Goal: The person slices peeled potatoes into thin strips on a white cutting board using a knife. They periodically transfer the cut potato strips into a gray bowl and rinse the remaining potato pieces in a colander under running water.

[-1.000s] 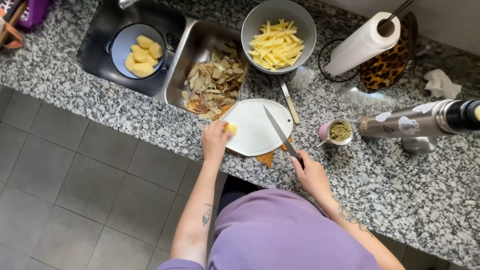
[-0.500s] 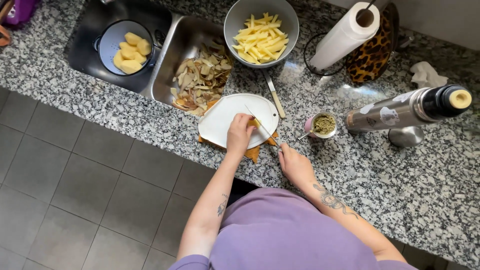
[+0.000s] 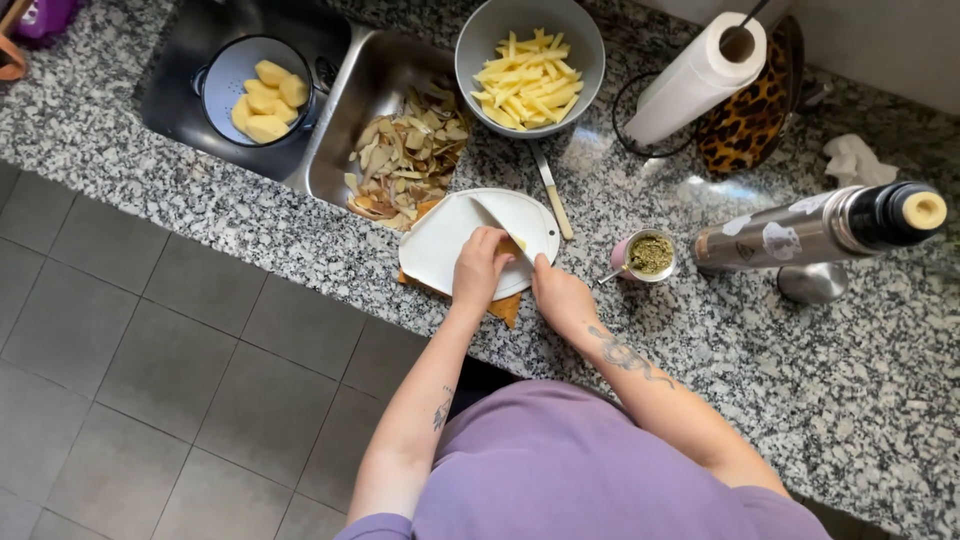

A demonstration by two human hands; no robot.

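Note:
My left hand [image 3: 480, 268] presses down on a yellow potato piece [image 3: 512, 243] on the white cutting board [image 3: 440, 245] at the counter's front edge. My right hand [image 3: 562, 296] grips the handle of a kitchen knife [image 3: 498, 222], whose blade lies across the board right beside my left fingers. Most of the potato piece is hidden under my left hand. An orange cloth [image 3: 503, 308] sticks out from under the board.
A grey bowl [image 3: 480, 45] of cut potato sticks sits behind the board, with a second knife [image 3: 552, 196] beside it. The sink holds peels [image 3: 405, 155] and a colander [image 3: 228, 75] of peeled potatoes. A small cup [image 3: 648, 255], a steel flask [image 3: 820, 228] and a paper towel roll [image 3: 698, 75] stand to the right.
My left hand moved from the board's left edge to its right side, carrying the potato piece. My right hand brought the knife blade in beside it.

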